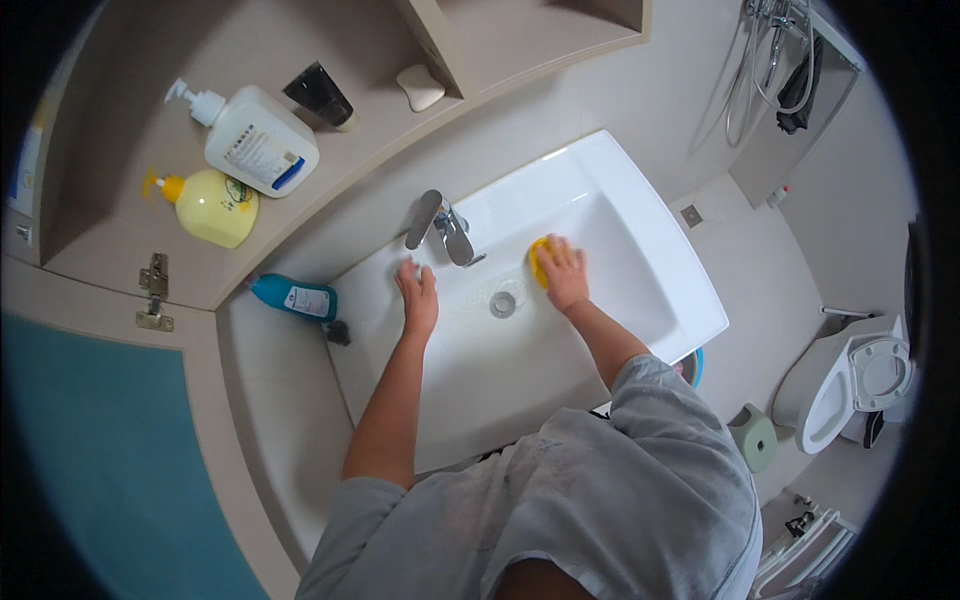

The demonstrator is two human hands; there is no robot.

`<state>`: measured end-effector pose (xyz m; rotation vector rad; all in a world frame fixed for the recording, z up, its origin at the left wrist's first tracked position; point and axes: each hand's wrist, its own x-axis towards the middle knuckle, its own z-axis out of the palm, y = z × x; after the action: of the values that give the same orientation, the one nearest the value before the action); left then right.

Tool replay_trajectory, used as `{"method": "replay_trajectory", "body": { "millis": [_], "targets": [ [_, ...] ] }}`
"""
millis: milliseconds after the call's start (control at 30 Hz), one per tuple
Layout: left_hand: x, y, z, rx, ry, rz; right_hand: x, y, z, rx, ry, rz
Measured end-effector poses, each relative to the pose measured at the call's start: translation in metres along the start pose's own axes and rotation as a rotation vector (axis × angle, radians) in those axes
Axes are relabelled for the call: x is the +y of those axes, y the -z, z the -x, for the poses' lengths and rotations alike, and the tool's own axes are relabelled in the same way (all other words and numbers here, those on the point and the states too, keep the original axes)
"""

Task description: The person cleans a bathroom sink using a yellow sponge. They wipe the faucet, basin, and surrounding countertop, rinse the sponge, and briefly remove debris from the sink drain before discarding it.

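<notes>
A white washbasin [465, 405] lies before me, with a round metal drain [502, 304] in its floor. My right hand [564, 276] holds a yellow sponge [537, 264] flat against the basin, right of the drain; the hand covers part of it. Between the drain and the back wall stands a chrome tap [452, 234], its lever tilted to the left. My left hand [418, 300] is just in front of the tap, fingers apart, with no object seen in it. Whether its fingertips touch the basin, I cannot tell.
A teal bottle [296, 298] and a dark scrubber [337, 332] are at the basin's left. An open cabinet [375, 161] overhead holds a white pump bottle [262, 139], a yellow pump bottle [217, 210], a black tube [322, 97] and soap [421, 88]. A stool [754, 439] and toilet [832, 397] stand right.
</notes>
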<state>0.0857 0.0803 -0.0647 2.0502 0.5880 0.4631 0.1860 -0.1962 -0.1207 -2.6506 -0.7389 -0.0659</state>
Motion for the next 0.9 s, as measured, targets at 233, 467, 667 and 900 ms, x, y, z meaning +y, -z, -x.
{"method": "replay_trajectory", "body": {
  "millis": [233, 467, 667, 900],
  "targets": [
    [-0.057, -0.016, 0.121, -0.169, 0.735, 0.121, -0.061, -0.060, 0.051, -0.400, 0.361, -0.073],
    [-0.071, -0.006, 0.147, -0.154, 0.797, 0.348, -0.066, -0.086, 0.039, -0.142, -0.164, -0.359],
    [-0.052, -0.013, 0.138, -0.207, 0.862, 0.719, -0.127, -0.060, 0.046, -0.601, 0.008, -0.542],
    [-0.097, -0.043, 0.133, -0.302, 0.649, 1.360, -0.180, 0.018, 0.064, -0.440, 0.029, -0.574]
  ]
}}
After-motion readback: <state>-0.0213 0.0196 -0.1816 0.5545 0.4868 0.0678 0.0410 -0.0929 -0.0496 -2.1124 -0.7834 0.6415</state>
